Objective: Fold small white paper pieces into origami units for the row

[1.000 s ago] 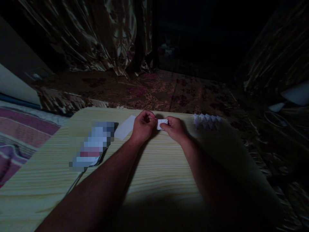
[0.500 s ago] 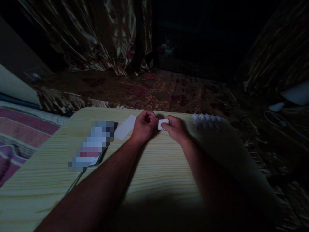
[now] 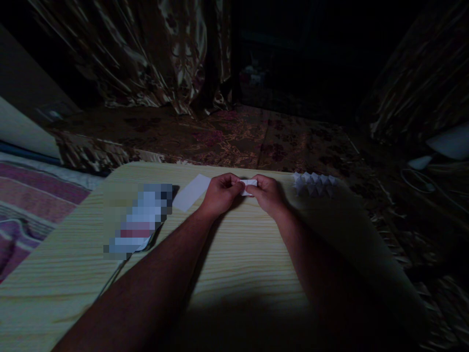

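Note:
Between my two hands is a small folded piece of white paper (image 3: 249,182), held just above the far part of the wooden table. My left hand (image 3: 222,193) pinches its left end, thumb on top. On its right end, my right hand (image 3: 268,194) grips with the thumb pressed on the near face. The fingers behind the paper are mostly hidden. To the left of my left hand lies a flat white paper sheet (image 3: 191,192). Several small folded white paper pieces (image 3: 314,184) stand in rows to the right of my right hand.
A blurred-out phone-like device (image 3: 142,217) with a cable (image 3: 110,279) lies on the left of the light wooden table (image 3: 252,254). Beyond the table's far edge is a patterned cloth-covered ledge (image 3: 227,134). Striped bedding (image 3: 40,195) is at the left; the right side is dark.
My left hand has moved slightly right and now takes hold of the left end of the folded paper. My right hand stays nearly where it was.

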Motion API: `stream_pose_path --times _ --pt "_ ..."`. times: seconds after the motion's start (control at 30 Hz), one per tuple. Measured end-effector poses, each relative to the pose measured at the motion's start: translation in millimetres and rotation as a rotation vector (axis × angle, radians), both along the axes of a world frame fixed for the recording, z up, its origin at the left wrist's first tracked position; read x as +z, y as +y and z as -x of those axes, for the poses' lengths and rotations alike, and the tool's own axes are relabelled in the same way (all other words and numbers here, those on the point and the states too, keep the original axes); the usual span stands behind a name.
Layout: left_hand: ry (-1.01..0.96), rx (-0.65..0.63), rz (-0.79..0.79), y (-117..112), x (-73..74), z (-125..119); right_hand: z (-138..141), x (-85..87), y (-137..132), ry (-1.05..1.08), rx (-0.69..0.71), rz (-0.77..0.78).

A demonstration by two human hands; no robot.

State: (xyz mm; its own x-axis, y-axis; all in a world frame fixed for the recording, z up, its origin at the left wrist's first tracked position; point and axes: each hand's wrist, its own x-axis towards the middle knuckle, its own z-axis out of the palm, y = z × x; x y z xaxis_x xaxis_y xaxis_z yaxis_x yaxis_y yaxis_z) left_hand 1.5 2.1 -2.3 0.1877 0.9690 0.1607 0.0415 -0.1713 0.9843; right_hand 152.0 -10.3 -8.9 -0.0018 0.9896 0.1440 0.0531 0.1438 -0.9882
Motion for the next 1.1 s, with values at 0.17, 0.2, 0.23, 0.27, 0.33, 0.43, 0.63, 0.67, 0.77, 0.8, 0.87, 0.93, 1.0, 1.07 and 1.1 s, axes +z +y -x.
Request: stream_pose_path --times 0.17,0.2,0.23,0.27,0.33,0.43,0.63,0.67,0.77,0.8,0.87,0.93,1.0,1.07,1.1 --pt "-0.004 -0.011 0.004 -1.3 1.7 -0.1 0.3 3.2 -1.6 -0.028 -0.016 -0.012" --pt "-0.001 -0.015 0.004 -1.3 1.4 -0.1 0.4 3.6 -1.7 -0.036 -0.021 -0.013" --pt "0.005 -0.018 0.001 -1.2 1.0 -0.1 0.4 4.0 -1.7 -0.047 -0.028 -0.014" --pt "0.014 -0.020 -0.004 -1.0 0.4 -0.1 0.4 4.2 -1.7 -0.059 -0.035 -0.016" --pt "0.032 -0.026 -0.017 -0.6 -0.9 0.0 0.1 4.4 -1.8 -0.085 -0.042 -0.021" --pt "0.037 -0.046 -0.031 0.1 -2.1 0.3 -0.4 4.7 -2.4 -0.106 -0.043 -0.033" --pt "0.005 -0.073 -0.027 0.3 -1.6 0.8 -1.3 5.6 -3.6 -0.074 -0.033 -0.042" --pt "0.002 -0.075 -0.025 0.3 -1.4 0.8 -1.4 5.8 -3.6 -0.077 -0.037 -0.037" --pt "0.005 -0.072 -0.019 0.0 -0.8 0.8 -1.5 6.1 -3.8 -0.099 -0.056 -0.041" --pt "0.008 -0.070 -0.018 -0.2 -0.5 0.7 -1.4 6.1 -3.9 -0.104 -0.060 -0.048" --pt "0.011 -0.068 -0.014 -0.5 0.0 0.5 -1.2 5.8 -4.1 -0.110 -0.058 -0.059" --pt "0.009 -0.067 -0.010 -0.9 0.5 0.4 -1.0 5.4 -4.1 -0.110 -0.056 -0.057" --pt "0.012 -0.067 -0.010 -1.4 0.6 0.3 -0.7 4.9 -3.7 -0.094 -0.052 -0.046" --pt "0.024 -0.068 -0.020 -1.8 0.6 0.2 -0.5 4.5 -3.1 -0.071 -0.043 -0.031" --pt "0.029 -0.068 -0.028 -2.0 0.6 0.2 -0.5 4.3 -2.8 -0.061 -0.039 -0.024"
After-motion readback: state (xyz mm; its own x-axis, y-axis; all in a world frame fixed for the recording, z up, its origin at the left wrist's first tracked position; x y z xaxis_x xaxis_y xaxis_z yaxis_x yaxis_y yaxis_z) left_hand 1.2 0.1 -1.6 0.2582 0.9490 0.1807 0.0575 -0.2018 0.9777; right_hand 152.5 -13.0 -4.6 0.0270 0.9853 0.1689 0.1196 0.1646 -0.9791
